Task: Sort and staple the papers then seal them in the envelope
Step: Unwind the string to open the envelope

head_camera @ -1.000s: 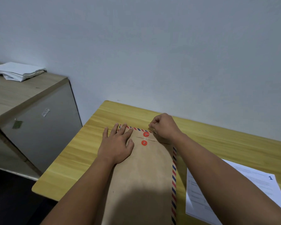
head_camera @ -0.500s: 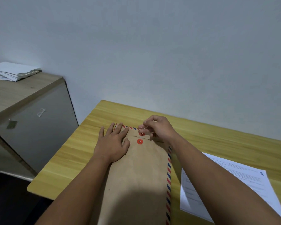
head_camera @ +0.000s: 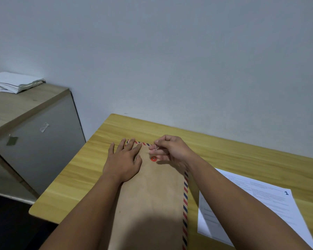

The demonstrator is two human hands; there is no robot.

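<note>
A brown envelope (head_camera: 152, 195) with a red-and-blue striped border lies lengthwise on the yellow wooden table (head_camera: 79, 170). My left hand (head_camera: 123, 161) presses flat on its upper left corner, fingers spread. My right hand (head_camera: 170, 150) pinches the thin white closure string (head_camera: 156, 148) at the top of the flap. One red button (head_camera: 153, 158) shows just below the string; the upper button is hidden by my fingers. A printed sheet (head_camera: 271, 201) marked "1" lies to the right of the envelope, partly under my right forearm.
A low grey cabinet (head_camera: 43, 134) with a wooden top stands to the left of the table, a stack of white papers (head_camera: 14, 83) on it. A plain wall runs behind the table. The floor between cabinet and table is dark.
My right hand has shifted left over the upper red button and now holds the string up between its fingertips. My left hand has stayed flat on the envelope.
</note>
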